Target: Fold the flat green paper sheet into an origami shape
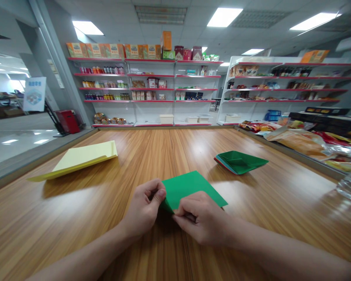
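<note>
In the head view, the left hand (143,210) has its fingers (160,195) closed, thumb against the bent index finger, pinching the left corner of a green sheet (195,188). The right hand (206,218) is curled, knuckles up, and its fingers are also closed, thumb and index finger gripping the sheet's near edge just to the right of the left fingers. Only a short stretch of paper lies between the two pinches.

The green sheet spreads out beyond the fingers of both hands, one corner pointing away from them and another reaching out to the right past the right knuckles. Its upper face is smooth and plain; between the two grips it bends down and looks darker. Whether it is one layer or several cannot be told.

Well beyond the left fingers, to the left, a yellow sheet (83,157) lies on the wooden bench (148,156), pale on its main face, with a deeper yellow strip along the near edge. Beyond the right fingers, to the right, rests a stack of folded paper (245,163), dark green on top with blue and red edges showing at its left side.
</note>
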`<state>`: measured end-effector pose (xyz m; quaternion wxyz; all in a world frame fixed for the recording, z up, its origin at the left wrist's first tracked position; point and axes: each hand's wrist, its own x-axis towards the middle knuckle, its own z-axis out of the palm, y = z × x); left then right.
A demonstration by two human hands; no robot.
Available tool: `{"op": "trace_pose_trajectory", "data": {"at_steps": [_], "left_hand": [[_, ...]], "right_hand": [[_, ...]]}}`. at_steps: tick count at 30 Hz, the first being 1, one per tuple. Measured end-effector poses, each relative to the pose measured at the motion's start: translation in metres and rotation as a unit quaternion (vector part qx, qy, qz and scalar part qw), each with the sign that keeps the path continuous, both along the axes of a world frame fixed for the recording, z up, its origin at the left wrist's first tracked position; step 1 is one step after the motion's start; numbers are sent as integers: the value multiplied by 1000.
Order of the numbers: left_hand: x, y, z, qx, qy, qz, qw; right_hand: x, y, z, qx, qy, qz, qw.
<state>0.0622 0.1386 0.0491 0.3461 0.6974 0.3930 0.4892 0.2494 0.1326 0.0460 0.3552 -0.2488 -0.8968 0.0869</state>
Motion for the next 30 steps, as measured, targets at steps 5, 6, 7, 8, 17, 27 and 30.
{"op": "trace_pose_trajectory", "data": {"at_steps": [5,6,7,8,17,27,30], "left_hand": [[-10,15,-10,9,-84,40,996],[-11,17,-11,12,-88,40,995],[-13,18,-11,16,-80,36,996],[-13,18,-10,25,-62,28,997],[-15,17,-4,250,126,-2,960],[2,-5,7,430,435,-18,791],[4,-2,0,406,442,-29,800]], "right_hand": [[7,6,-5,19,-23,-2,1000],[8,7,-7,24,-27,-8,999],[9,8,-8,30,-29,-14,999],[10,9,-10,36,-32,-19,999],[15,10,-19,74,-34,-121,989],[12,12,-21,102,-82,-125,983],[10,11,-21,114,-98,-119,981]]}}
